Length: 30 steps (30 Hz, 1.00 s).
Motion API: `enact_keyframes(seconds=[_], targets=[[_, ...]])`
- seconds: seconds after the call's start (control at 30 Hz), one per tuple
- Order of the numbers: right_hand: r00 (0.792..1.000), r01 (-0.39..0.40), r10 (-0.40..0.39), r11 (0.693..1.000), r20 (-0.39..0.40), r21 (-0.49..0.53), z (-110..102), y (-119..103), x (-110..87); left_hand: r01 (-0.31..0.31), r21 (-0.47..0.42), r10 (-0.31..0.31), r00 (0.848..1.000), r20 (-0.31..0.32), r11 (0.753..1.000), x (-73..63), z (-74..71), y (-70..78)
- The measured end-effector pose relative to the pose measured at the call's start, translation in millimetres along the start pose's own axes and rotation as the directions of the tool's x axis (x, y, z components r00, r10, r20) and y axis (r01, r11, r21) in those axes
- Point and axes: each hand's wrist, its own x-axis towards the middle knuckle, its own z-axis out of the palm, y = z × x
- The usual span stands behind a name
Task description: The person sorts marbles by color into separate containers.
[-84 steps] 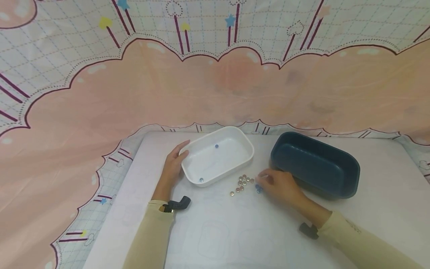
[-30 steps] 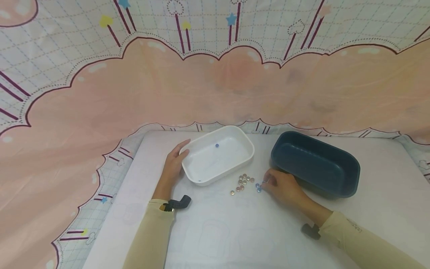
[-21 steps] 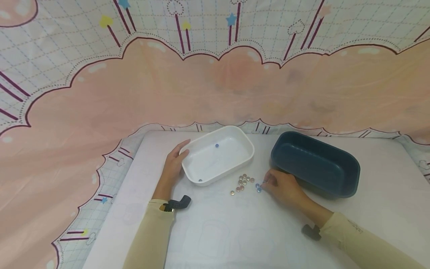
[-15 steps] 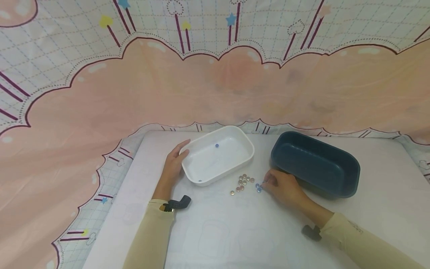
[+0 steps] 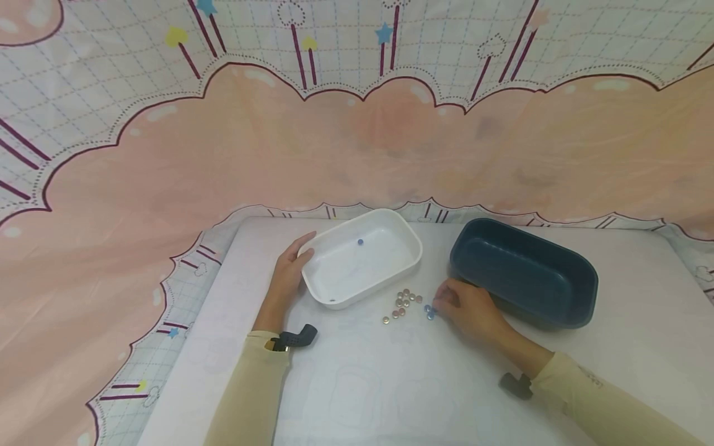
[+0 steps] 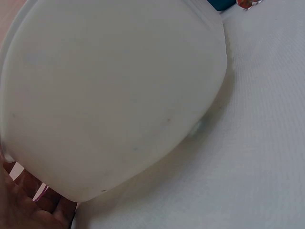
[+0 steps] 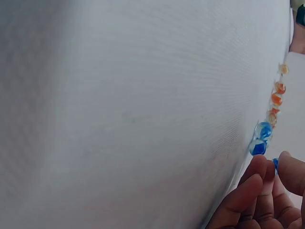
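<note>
My left hand (image 5: 287, 272) grips the left end of a white plastic basin (image 5: 368, 266), thumb at the rim. In the left wrist view its fingers (image 6: 43, 205) lie against the outside of the basin wall. One blue marble (image 5: 360, 242) sits on the basin floor, and another small marble (image 5: 332, 300) is mostly hidden behind the near rim. My right hand (image 5: 465, 306) is low over the table, pinching a blue marble (image 7: 275, 165) between thumb and finger. Right beside its fingertips lie blue marbles (image 7: 261, 138). To their left spreads a loose group of orange-brown marbles (image 5: 405, 302).
A dark blue basin (image 5: 524, 272) stands just behind and right of my right hand; no marbles show in it. The white-covered table (image 5: 357, 384) extends in front. A patterned cloth (image 5: 357, 148) hangs behind the table's far edge.
Since the earliest frame my right hand has shifted slightly right, away from the blue marbles on the table. The marble by the basin's near corner has slipped mostly behind the rim. My left hand stays put.
</note>
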Motion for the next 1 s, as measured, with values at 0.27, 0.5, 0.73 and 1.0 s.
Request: enact_keyframes(seconds=[0.27,0.5,0.73,1.0], targets=[[0.999,0.022,-0.021,0.999,-0.026,0.029,-0.5,-3.8,1.0,-0.014,0.009,0.014,1.000,-0.006,1.000,0.9,-0.1,-2.1],[0.999,0.035,-0.033,0.998,-0.040,0.045,-2.8,-8.9,3.1,-0.004,-0.008,0.004,1.000,-0.003,1.000,0.0,0.1,-0.3],[0.999,0.034,-0.031,0.997,-0.034,0.074,-5.4,-16.1,3.5,-0.003,-0.013,0.003,1.000,-0.003,1.000,0.0,0.3,-0.1],[0.998,0.048,-0.045,0.994,-0.040,0.093,-8.4,-21.6,8.1,-0.002,-0.010,0.002,1.000,0.001,1.000,1.8,0.4,-2.5]])
